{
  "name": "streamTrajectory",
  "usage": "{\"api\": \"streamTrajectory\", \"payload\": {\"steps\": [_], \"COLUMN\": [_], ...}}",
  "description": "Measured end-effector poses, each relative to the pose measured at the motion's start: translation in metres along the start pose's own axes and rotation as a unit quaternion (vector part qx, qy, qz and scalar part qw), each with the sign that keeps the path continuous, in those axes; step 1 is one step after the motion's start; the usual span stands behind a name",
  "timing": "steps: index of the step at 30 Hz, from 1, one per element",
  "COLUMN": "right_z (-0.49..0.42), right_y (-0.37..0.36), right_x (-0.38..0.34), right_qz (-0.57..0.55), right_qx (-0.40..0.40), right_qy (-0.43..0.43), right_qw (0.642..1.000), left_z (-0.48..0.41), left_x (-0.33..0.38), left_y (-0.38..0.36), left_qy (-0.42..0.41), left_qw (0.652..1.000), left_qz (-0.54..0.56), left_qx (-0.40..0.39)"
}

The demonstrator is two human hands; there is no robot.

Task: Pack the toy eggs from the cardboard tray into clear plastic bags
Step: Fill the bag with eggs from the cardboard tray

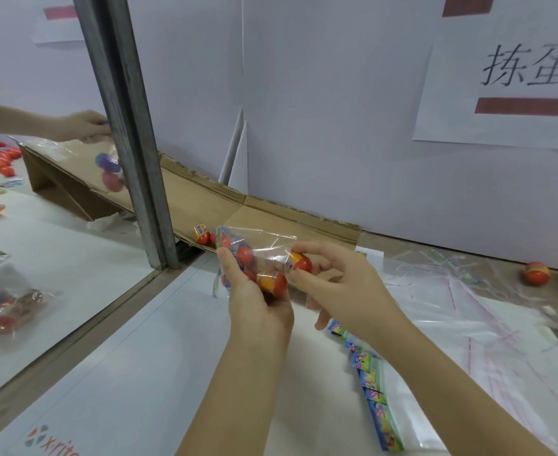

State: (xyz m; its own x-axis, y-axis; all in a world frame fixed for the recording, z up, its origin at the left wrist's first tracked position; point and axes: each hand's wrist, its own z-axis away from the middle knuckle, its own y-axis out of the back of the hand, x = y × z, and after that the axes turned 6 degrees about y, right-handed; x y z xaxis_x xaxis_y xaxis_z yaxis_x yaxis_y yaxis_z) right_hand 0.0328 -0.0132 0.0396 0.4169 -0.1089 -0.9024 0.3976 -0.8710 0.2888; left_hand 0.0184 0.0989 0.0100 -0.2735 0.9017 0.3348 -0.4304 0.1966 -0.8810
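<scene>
The left hand (pixel 258 304) grips a clear bag (pixel 264 240), its fingers (pixel 226 264) curled round the lower part, where several red, blue and yellow eggs are bunched inside. The right hand (pixel 343 291) pinches one egg (pixel 300 262) between thumb and forefinger at the bag's open side, just right of the left fingers; the film touches it, though whether it is inside cannot be told. Beyond the left fingers, a loose egg (pixel 202 234) lies on the cardboard tray (pixel 271 212) against the wall. Right of the right fingers, spare bags (pixel 468 291) lie flat on the tabletop (pixel 139 357), with a far egg (pixel 537 273) past them. A packet strip (pixel 373 383) lies under the right wrist.
</scene>
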Motion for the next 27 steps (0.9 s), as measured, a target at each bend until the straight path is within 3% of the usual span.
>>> {"api": "streamTrajectory", "payload": {"steps": [7, 11, 17, 22, 27], "right_z": [0.001, -0.002, 0.001, 0.003, 0.005], "right_y": [-0.003, 0.001, -0.004, -0.009, -0.016], "right_x": [0.006, 0.009, 0.016, 0.02, 0.021], "right_qz": [0.014, 0.045, 0.167, 0.072, 0.023], "right_qx": [0.041, 0.035, 0.058, 0.141, 0.138], "right_qy": [0.007, 0.059, 0.109, 0.107, 0.106], "right_qw": [0.999, 0.997, 0.978, 0.982, 0.984], "left_z": [0.006, 0.009, 0.011, 0.011, 0.009], "left_x": [-0.008, -0.008, -0.016, -0.018, -0.016], "left_y": [-0.005, -0.006, -0.006, -0.005, -0.003], "left_qy": [-0.033, -0.042, -0.019, -0.023, 0.001], "left_qw": [0.999, 0.998, 0.998, 0.998, 0.998], "left_qz": [-0.038, -0.038, -0.058, -0.06, -0.05], "left_qx": [0.001, -0.003, -0.013, -0.025, -0.037]}}
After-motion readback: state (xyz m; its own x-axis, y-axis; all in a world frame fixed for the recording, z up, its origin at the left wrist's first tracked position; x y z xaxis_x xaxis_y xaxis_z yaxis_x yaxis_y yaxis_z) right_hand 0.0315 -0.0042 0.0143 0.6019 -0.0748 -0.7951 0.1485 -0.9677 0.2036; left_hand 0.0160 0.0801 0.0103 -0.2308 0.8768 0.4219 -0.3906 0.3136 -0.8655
